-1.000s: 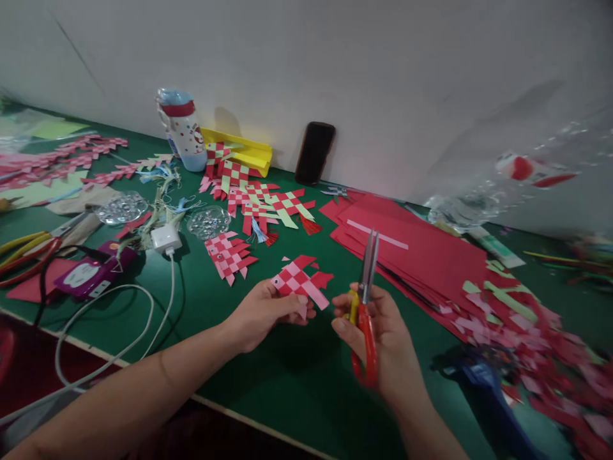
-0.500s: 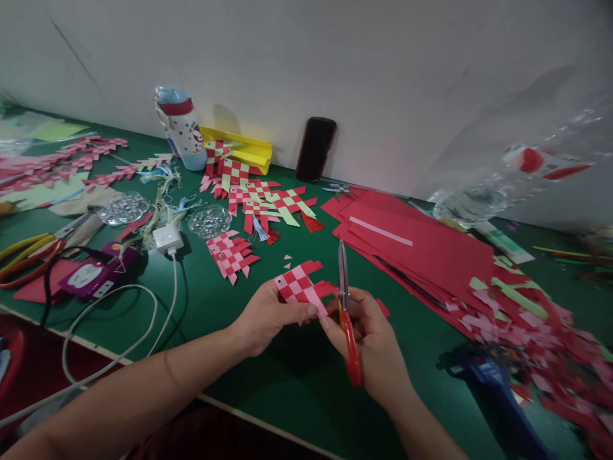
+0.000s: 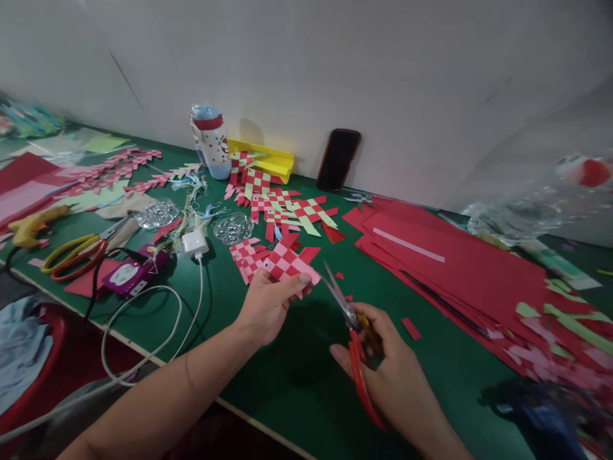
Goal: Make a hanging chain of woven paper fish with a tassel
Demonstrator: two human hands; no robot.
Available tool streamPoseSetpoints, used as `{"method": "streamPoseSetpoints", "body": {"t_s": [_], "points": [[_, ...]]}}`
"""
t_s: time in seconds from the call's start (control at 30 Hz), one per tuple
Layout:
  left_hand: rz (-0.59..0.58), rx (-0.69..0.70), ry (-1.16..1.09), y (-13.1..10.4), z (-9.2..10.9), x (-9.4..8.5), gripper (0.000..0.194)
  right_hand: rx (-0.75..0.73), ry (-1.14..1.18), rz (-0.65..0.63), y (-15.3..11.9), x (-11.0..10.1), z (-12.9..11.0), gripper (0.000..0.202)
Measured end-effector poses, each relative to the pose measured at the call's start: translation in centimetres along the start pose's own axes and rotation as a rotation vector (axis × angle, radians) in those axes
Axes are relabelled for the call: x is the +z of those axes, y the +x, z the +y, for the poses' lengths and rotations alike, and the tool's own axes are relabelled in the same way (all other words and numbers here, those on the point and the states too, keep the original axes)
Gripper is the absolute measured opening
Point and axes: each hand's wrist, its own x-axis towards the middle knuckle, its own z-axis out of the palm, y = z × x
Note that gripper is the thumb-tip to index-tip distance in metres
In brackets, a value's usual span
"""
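Observation:
My left hand (image 3: 271, 300) pinches a woven paper fish (image 3: 286, 264) in red and pink checks, with a small eye at its left end. In my right hand (image 3: 390, 358) is a pair of scissors (image 3: 353, 322) with red and yellow handles, the blades slightly parted and pointing up and left. The blades are just right of the fish's tail, apart from it. Behind the held fish, another pink-and-red woven fish (image 3: 243, 259) lies on the green table. Small red paper scraps (image 3: 410, 328) lie near the scissors.
Red paper sheets (image 3: 460, 255) are stacked at right, with cut scraps (image 3: 550, 354) beside them. Finished woven fish (image 3: 258, 182) lie before a bottle (image 3: 213, 144). A phone (image 3: 339, 160) leans on the wall. Left are a glue gun (image 3: 36, 227), more scissors (image 3: 76, 255) and a white cable (image 3: 110, 332).
My right hand and the scissors have drawn away from the fish, down and right. My left hand holds the fish a little further from me. The view has turned left; fresh red scraps lie on the table.

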Motion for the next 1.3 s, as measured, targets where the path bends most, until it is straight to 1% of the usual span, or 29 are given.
{"method": "streamPoseSetpoints", "body": {"t_s": [0.1,0.17,0.23,0.3,0.37,0.43,0.53,0.6,0.7,0.8,0.87,0.93,1.03,1.1,1.2,1.3], "points": [[-0.013,-0.05,0.032,-0.2,-0.5,0.1,0.017,0.003,0.354,0.085,0.4,0.1,-1.0,0.053],[-0.05,-0.093,0.077,-0.5,-1.0,0.3,0.017,0.013,0.544,0.104,0.8,0.3,-2.1,0.055],[-0.105,-0.127,0.102,-0.9,-1.5,0.3,0.018,0.026,0.646,0.085,1.2,0.8,-3.2,0.057],[-0.155,-0.155,0.098,-1.1,-1.6,0.3,0.022,0.036,0.673,0.063,1.6,1.3,-4.0,0.055],[-0.201,-0.189,0.099,-1.2,-1.3,0.1,0.025,0.048,0.656,0.039,1.9,1.5,-4.3,0.053],[-0.23,-0.23,0.096,-1.0,-0.5,-0.2,0.03,0.045,0.627,0.005,2.0,1.0,-4.2,0.052],[-0.247,-0.284,0.066,-0.5,0.9,-0.8,0.049,0.019,0.534,-0.09,1.9,-0.3,-3.9,0.046],[-0.258,-0.313,0.084,-0.2,1.4,-1.1,0.063,-0.003,0.442,-0.147,1.8,-1.0,-3.8,0.041],[-0.309,-0.34,0.171,-0.1,1.4,-1.4,0.078,-0.041,0.36,-0.189,1.6,-1.3,-3.9,0.036],[-0.367,-0.336,0.237,-0.2,1.0,-1.3,0.085,-0.061,0.348,-0.202,1.6,-0.8,-3.9,0.035],[-0.37,-0.321,0.268,-0.2,0.7,-1.2,0.087,-0.054,0.358,-0.194,1.6,-0.4,-3.9,0.034],[-0.341,-0.298,0.304,-0.3,0.6,-1.1,0.086,-0.029,0.376,-0.173,1.8,-0.1,-3.8,0.034],[-0.293,-0.259,0.348,-0.3,0.6,-1.1,0.08,0.009,0.396,-0.136,1.9,-0.2,-3.2,0.037],[-0.261,-0.227,0.365,-0.2,0.7,-1.1,0.074,-0.004,0.373,-0.096,1.9,-0.6,-2.5,0.04],[-0.18,-0.146,0.353,0.0,1.1,-1.4,0.067,-0.063,0.196,-0.011,1.7,-1.6,-1.4,0.044],[-0.098,-0.043,0.305,0.3,1.7,-1.7,0.061,-0.05,-0.032,-0.023,1.5,-2.5,-0.8,0.048]]}}
